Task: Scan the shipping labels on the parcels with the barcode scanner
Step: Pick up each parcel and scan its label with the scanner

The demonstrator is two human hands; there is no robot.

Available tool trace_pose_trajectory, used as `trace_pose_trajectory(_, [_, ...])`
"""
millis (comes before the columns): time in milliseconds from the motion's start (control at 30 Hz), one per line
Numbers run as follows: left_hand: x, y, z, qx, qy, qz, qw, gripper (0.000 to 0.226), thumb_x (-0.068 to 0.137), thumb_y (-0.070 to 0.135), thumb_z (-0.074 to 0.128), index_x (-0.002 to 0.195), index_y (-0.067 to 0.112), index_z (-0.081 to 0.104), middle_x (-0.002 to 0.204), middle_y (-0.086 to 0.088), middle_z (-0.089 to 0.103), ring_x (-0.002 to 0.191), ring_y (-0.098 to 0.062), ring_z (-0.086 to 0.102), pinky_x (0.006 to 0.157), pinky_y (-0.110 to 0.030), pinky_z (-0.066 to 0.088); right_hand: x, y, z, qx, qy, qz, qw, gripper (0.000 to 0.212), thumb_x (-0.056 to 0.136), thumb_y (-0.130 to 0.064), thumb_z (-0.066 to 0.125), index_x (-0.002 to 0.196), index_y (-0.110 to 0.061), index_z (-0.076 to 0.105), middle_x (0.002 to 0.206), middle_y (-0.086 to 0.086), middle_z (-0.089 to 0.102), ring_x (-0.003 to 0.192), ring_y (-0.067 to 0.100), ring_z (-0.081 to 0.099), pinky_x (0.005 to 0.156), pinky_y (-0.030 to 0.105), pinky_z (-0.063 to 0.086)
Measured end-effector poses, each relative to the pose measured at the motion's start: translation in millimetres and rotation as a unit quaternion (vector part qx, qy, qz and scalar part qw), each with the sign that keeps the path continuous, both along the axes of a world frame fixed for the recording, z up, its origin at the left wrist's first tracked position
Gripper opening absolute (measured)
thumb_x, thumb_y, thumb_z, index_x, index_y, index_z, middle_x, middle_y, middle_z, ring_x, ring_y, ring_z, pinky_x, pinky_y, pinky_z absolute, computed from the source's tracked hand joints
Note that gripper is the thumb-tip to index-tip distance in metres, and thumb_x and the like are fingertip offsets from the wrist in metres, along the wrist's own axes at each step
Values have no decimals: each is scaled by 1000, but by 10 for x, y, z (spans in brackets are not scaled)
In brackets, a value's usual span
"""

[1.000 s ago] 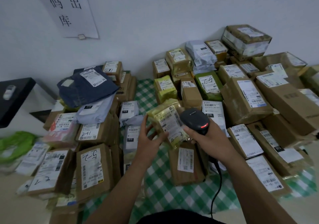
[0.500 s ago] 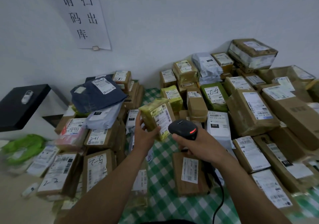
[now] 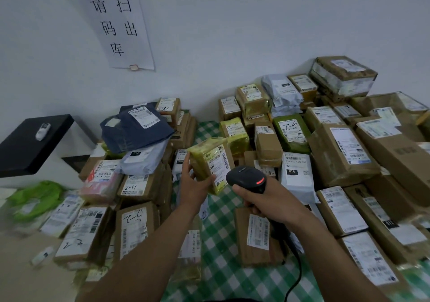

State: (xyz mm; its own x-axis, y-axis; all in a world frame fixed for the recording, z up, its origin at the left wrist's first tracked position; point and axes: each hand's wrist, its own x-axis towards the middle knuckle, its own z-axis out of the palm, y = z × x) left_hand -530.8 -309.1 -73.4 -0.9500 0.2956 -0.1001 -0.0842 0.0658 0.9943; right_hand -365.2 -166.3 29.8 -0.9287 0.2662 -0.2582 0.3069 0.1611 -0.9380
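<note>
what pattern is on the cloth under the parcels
Green and white checks on the cloth, clearest in the head view.

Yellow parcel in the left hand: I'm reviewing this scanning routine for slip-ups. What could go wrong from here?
1. The scanner sits close to the label of the yellow parcel, with other labels, like the white bag's, just beside it; it might read the wrong one.
2. The left hand grips the parcel in the air by one side; it could slip.
3. The cable trails past the brown box under the right hand and may snag.
</note>
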Motion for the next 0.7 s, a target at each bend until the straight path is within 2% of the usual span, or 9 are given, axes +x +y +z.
trace_pose_trajectory(67, [9, -26, 27, -1, -7, 1, 1000, 105, 82, -14, 77, 161, 28, 23, 138, 2, 45, 123, -15, 49, 69, -8, 54, -6, -11, -2, -5, -3, -3, 1000, 34, 93, -43, 73, 124, -37, 62, 67, -24, 70, 58, -4, 63, 58, 14, 50])
trace_pose_trajectory(167, [31, -139, 68, -32, -21, -8, 999, 106, 81, 0, 84, 161, 35, 26, 146, 0, 51, 130, -18, 54, 75, -16, 57, -8, -10, -27, -2, -3, -10, 1000, 33, 92, -42, 74, 123, -38, 63, 72, -21, 73, 59, -4, 65, 57, 15, 50])
trace_pose_trajectory(267, [128, -365, 124, -101, -28, -16, 994, 101, 82, 12, 86, 160, 42, 29, 147, 6, 55, 125, -12, 57, 72, -12, 52, -2, -14, -84, 3, -7, -19, 1000, 26, 91, -45, 75, 115, -38, 66, 75, -15, 75, 60, -4, 65, 58, 17, 50])
trace_pose_trajectory(333, [216, -556, 135, -165, -5, -21, 986, 98, 82, 23, 87, 159, 44, 30, 142, 11, 59, 120, -7, 58, 75, -12, 50, -14, -27, -124, 9, -19, -20, 1000, 20, 91, -47, 74, 108, -39, 67, 77, -12, 76, 60, -4, 65, 57, 17, 50])
trace_pose_trajectory(400, [306, -734, 113, -235, 28, -32, 971, 92, 78, 38, 88, 152, 51, 34, 131, 16, 65, 115, -5, 62, 84, -21, 55, -41, -62, -150, 13, -29, -13, 999, 19, 91, -48, 73, 107, -43, 65, 80, -10, 77, 60, -3, 65, 56, 17, 51])
trace_pose_trajectory(467, [385, -878, 83, -301, 36, -40, 952, 84, 69, 58, 84, 136, 64, 35, 122, 14, 66, 111, -12, 65, 91, -39, 59, -76, -125, -173, 10, -34, 1, 999, 17, 91, -49, 73, 106, -47, 63, 79, -11, 77, 60, -3, 65, 57, 18, 51])
trace_pose_trajectory(533, [474, -961, 55, -350, 21, -46, 935, 98, 60, 74, 78, 142, 62, 25, 129, 6, 59, 117, -21, 63, 97, -47, 56, -110, -200, -185, 9, -34, 13, 999, 14, 92, -46, 73, 101, -49, 62, 76, -11, 76, 58, -5, 64, 55, 17, 49])
trace_pose_trajectory(600, [576, -999, 26, -402, 5, -52, 914, 113, 64, 77, 76, 153, 56, 10, 144, -3, 45, 128, -30, 55, 104, -47, 49, -142, -261, -209, 5, -37, 16, 999, 12, 92, -43, 73, 99, -45, 64, 75, -8, 75, 55, -6, 62, 52, 14, 47])
trace_pose_trajectory(700, [675, -1028, -22, -477, 31, -53, 877, 113, 73, 77, 71, 160, 43, 7, 160, -15, 26, 141, -38, 41, 109, -49, 42, -172, -321, -277, -6, -53, 30, 998, 13, 92, -43, 74, 102, -42, 66, 79, -5, 76, 56, -4, 62, 54, 16, 49])
